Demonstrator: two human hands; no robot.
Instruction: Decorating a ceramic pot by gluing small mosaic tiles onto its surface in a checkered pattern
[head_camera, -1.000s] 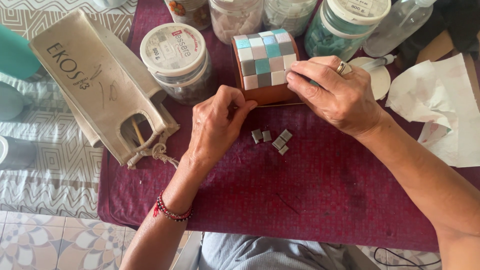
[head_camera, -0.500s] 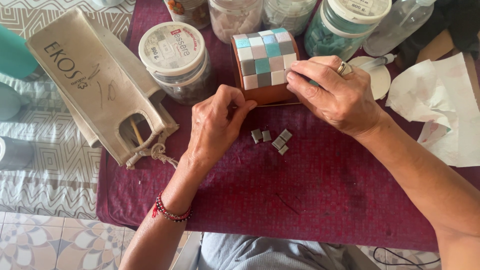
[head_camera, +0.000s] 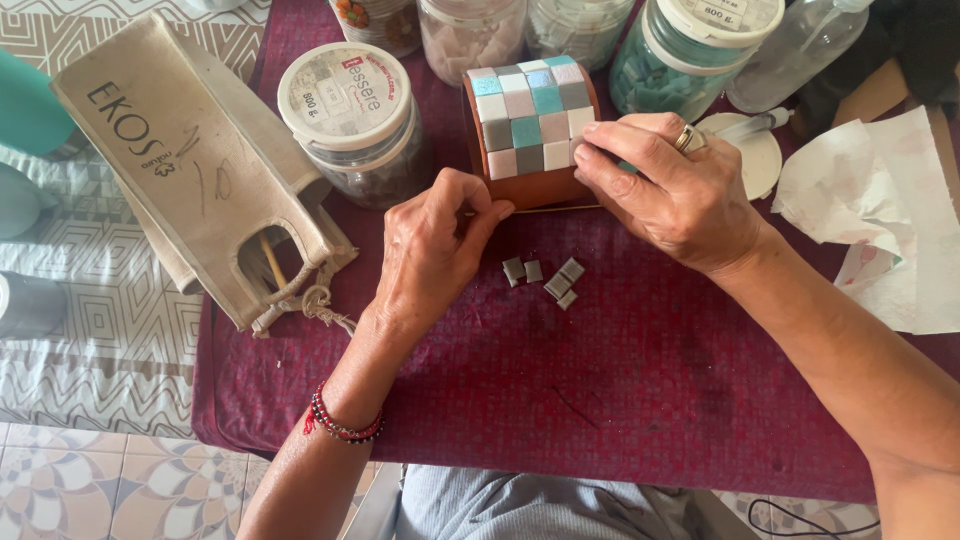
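On a table covered with a dark red cloth (head_camera: 620, 400), a small round-topped wooden box (head_camera: 530, 125) stands just in front of a row of clear jars. Its curved lid is being covered with little square tiles in white, grey, pink and teal, laid in a neat grid.

The right hand (head_camera: 675, 195) rests over the box's right end, its fingers (head_camera: 600, 155) curled and pressing on the tiles at the lower right of the grid. Whether a loose tile sits under those fingertips cannot be told. A ring shows on one finger. The left hand (head_camera: 435, 245) is half closed, its thumb and forefinger pinched against the front lower edge of the box, steadying it; nothing can be seen held between them.

Five spare grey tiles (head_camera: 542, 278) lie loose on the cloth just in front of the box, between the two hands.

To do this step well, it seems wise to keep the left hand bracing the box so it does not rock, and to press each tile flat and square with its neighbours, keeping the gaps even along the curve.

To the left lie a beige cloth bag (head_camera: 200, 170) and a white-lidded jar (head_camera: 350, 105); crumpled white paper (head_camera: 880, 220) sits at the right.
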